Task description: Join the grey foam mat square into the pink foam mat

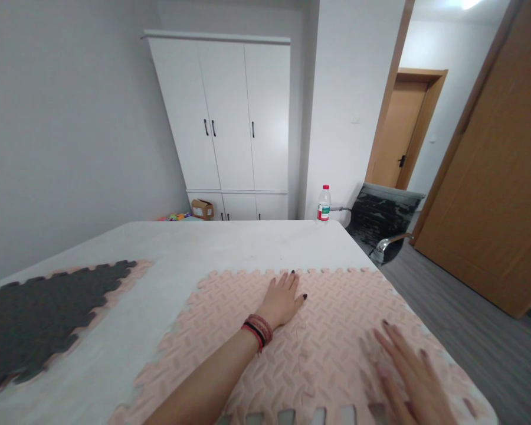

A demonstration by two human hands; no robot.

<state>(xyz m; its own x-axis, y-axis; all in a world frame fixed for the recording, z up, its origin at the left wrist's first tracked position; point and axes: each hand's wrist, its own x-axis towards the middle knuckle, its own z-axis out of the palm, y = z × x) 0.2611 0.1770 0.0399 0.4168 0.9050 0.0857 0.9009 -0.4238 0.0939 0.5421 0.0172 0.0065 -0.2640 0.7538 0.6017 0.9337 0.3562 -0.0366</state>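
A pink foam mat (327, 330) with interlocking toothed edges and a ribbed pattern lies on the white table (181, 242) in front of me. My left hand (282, 298) rests flat on it near its far edge, fingers stretched out, with red and black bands on the wrist. My right hand (413, 378) lies flat and open on the mat's near right part. Neither hand holds anything.
A grey foam mat (39, 313) on a pink one lies at the table's left. A water bottle (323, 204) stands at the far edge. Behind are a white wardrobe (230, 118), a cardboard box (202, 208), a black chair (383, 221) and a wooden door (495, 177) at right.
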